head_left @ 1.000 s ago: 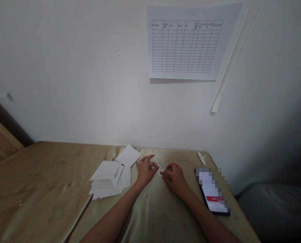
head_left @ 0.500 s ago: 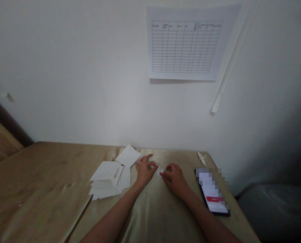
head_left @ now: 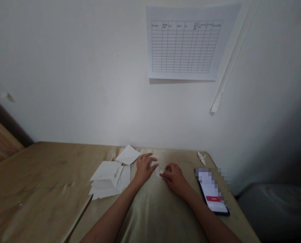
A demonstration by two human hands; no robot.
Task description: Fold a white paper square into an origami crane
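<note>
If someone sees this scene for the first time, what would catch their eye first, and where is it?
Probably the gridded sheet high on the wall, right of centre. Then the lit phone near the right edge of the table. Between phone and paper stack, left hand and right hand are at a small white paper.

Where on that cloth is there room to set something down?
The widest bare patch of shiny tan cloth lies left of the loose white paper sheets; a smaller one, between the forearms. It's crowded around the small white folded paper between left hand and right hand, and where the dark-edged phone nears the white bird-shaped paper.
</note>
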